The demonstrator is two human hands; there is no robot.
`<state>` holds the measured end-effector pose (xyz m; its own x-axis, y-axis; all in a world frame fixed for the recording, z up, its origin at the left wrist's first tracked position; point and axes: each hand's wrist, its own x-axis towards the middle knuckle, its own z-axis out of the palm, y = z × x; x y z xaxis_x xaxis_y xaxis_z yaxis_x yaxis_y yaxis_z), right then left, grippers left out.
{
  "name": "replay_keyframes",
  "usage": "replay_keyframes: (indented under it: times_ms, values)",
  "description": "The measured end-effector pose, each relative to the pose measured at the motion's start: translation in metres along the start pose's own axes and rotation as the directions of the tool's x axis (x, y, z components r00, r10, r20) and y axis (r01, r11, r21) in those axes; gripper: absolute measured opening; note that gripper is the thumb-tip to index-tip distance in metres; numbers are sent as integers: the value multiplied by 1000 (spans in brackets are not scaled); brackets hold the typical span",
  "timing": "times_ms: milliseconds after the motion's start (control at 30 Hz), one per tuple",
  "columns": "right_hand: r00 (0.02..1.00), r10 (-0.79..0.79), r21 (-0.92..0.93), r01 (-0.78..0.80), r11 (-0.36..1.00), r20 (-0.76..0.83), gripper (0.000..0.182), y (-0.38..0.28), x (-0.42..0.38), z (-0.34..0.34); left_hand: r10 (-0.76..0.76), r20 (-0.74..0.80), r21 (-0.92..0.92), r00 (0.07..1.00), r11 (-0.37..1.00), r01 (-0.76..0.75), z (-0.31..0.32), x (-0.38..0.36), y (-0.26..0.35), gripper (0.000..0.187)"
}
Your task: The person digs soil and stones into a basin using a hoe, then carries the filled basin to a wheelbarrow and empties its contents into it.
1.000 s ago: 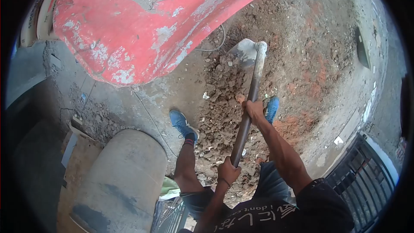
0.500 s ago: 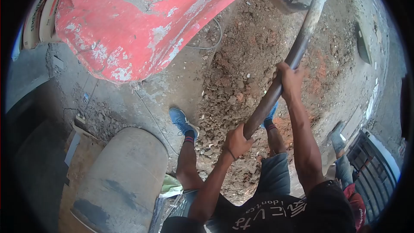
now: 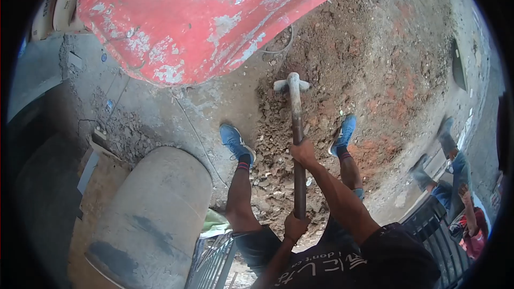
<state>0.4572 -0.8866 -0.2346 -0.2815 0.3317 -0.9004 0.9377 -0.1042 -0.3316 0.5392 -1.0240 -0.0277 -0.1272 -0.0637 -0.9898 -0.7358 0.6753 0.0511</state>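
Both of my hands grip the dark wooden handle of a hoe. My left hand is wrapped round the handle's near end, close to my body. Farther up the shaft, my right hand is closed round it below the paler upper part. The hoe's head is down at the loose brown soil, ahead of my feet; its blade shows only as short edges on either side of the handle's end. My blue shoes stand apart, one on each side of the handle.
A large red, paint-worn body juts in at upper left. A grey cylinder lies at lower left, near a thin cable. At right, another person in red is beside a dark slatted object.
The hoe has swung from raised at upper right down to the soil in front of me. Both hands moved down and left-to-centre with it. The person at right shows more fully.
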Motion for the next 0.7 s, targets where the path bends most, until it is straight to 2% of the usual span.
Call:
replay_keyframes:
  times_ms: [67,133,167,200,267,300,333,400,433,467,500,533,567,600,633,700]
  values:
    - [999,40,-149,-36,988,26,44,3,-47,-5,-205,52,-24,977,978,206,8,-25,-34,35]
    - [991,107,-113,-98,989,78,50,42,-90,5,-144,-1,214,990,967,140,8,-66,-63,37]
    - [975,183,-115,-168,979,127,50,50,-118,-3,-171,46,264,984,952,153,9,-90,-77,43]
    - [953,249,-121,-230,966,175,49,50,-142,-17,-193,89,311,977,937,157,12,-108,-83,48]
    - [925,310,17,-321,947,218,46,62,-163,-41,-223,73,333,972,924,187,28,-134,-73,52]
    - [927,310,20,-321,947,212,46,59,-161,-57,-263,54,349,963,909,228,37,-137,-70,56]
    - [952,245,113,-269,957,185,44,56,-154,-73,-261,57,349,964,910,226,46,-128,-67,56]
    - [990,115,251,-131,959,78,41,57,-120,-106,-10,11,348,1000,937,6,68,-104,-54,51]
    - [999,50,296,-48,954,1,40,51,-92,-125,97,17,338,995,936,-97,77,-86,-26,49]
    - [997,-2,388,30,921,-71,39,23,-63,-153,220,20,326,975,921,-214,86,-54,13,47]
    - [987,-48,375,103,921,-154,41,3,-21,-178,354,55,280,933,892,-355,97,-14,38,43]
    - [977,-33,365,109,925,-208,44,-28,20,-206,517,28,292,856,814,-502,107,27,77,44]
    - [966,-82,325,162,932,-246,51,-63,60,-236,576,-8,284,818,785,-550,117,70,117,42]
    - [921,-161,302,276,912,-356,45,-92,101,-257,625,-21,276,780,753,-597,121,102,166,36]
    - [922,-190,241,280,929,-339,36,-115,144,-279,664,19,234,748,724,-649,122,125,212,31]
    - [911,-217,207,302,931,-351,31,-132,191,-292,680,44,202,732,712,-673,133,161,243,27]
